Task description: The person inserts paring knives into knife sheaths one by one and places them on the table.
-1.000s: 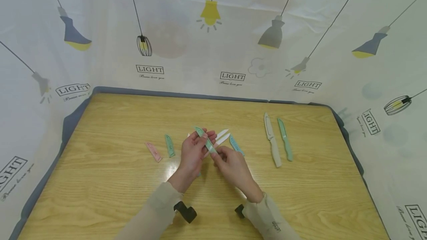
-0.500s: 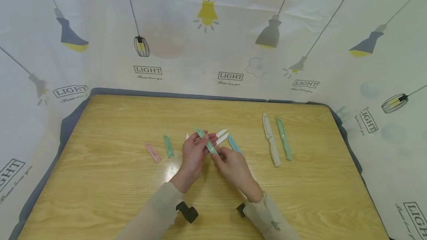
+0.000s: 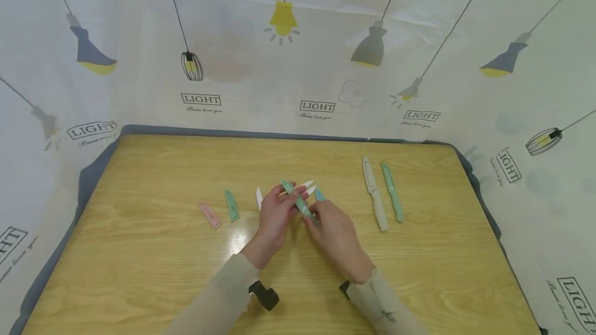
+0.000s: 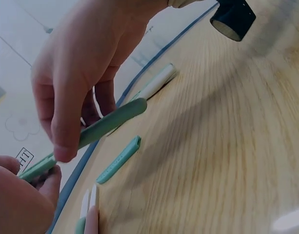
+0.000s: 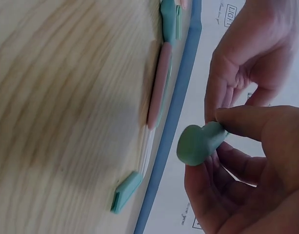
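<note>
Green sheathed knife (image 3: 298,201) held above table centre: my left hand (image 3: 276,214) pinches its sheath end at 11 o'clock, my right hand (image 3: 336,234) grips the handle.

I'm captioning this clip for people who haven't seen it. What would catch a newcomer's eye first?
First, the two hands at the table's middle: the left hand and right hand together hold a green knife in its sheath above the wooden table. Next, a beige knife and a green sheathed knife lie side by side to the right, and a pink sheath and green sheath to the left.
</note>
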The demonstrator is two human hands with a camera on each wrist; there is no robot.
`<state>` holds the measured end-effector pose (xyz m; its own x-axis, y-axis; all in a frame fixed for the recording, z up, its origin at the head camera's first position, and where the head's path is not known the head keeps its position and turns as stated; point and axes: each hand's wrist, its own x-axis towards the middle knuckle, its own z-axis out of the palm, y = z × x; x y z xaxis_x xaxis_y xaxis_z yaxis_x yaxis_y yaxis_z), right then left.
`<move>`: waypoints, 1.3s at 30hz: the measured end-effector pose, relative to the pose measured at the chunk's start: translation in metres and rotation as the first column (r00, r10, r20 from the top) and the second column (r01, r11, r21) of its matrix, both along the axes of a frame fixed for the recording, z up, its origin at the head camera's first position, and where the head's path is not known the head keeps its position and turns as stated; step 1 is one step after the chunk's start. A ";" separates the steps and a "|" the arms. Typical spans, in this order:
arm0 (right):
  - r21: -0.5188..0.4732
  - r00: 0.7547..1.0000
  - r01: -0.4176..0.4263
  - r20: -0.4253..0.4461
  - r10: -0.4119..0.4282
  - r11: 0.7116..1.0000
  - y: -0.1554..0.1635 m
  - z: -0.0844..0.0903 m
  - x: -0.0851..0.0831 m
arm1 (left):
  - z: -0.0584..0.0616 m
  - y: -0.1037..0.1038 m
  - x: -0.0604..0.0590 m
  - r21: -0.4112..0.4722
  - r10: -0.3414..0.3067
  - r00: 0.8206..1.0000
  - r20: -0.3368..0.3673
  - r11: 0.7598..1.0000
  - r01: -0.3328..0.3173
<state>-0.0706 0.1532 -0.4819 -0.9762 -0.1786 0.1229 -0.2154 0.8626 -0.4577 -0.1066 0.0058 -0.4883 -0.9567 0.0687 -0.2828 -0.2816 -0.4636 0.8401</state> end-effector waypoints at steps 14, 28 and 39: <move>-0.031 0.987 0.112 0.123 -0.108 0.993 0.039 0.000 -0.013 | -0.009 -0.031 0.001 -0.065 0.024 1.000 0.013 0.998 -0.023; 0.072 0.979 0.166 0.106 -0.173 0.984 0.077 -0.008 -0.044 | -0.005 -0.056 -0.001 -0.105 0.066 0.997 0.039 0.993 -0.061; 0.233 0.984 0.162 0.033 -0.175 0.959 0.087 -0.016 -0.061 | -0.004 -0.072 0.000 -0.158 0.087 0.996 0.034 0.984 -0.080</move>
<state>-0.1312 0.2405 -0.4981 -0.9985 -0.0282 0.0460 -0.0389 0.9673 -0.2508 -0.1068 -0.0661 -0.4925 -0.9446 -0.0590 -0.3228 -0.2832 -0.3507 0.8927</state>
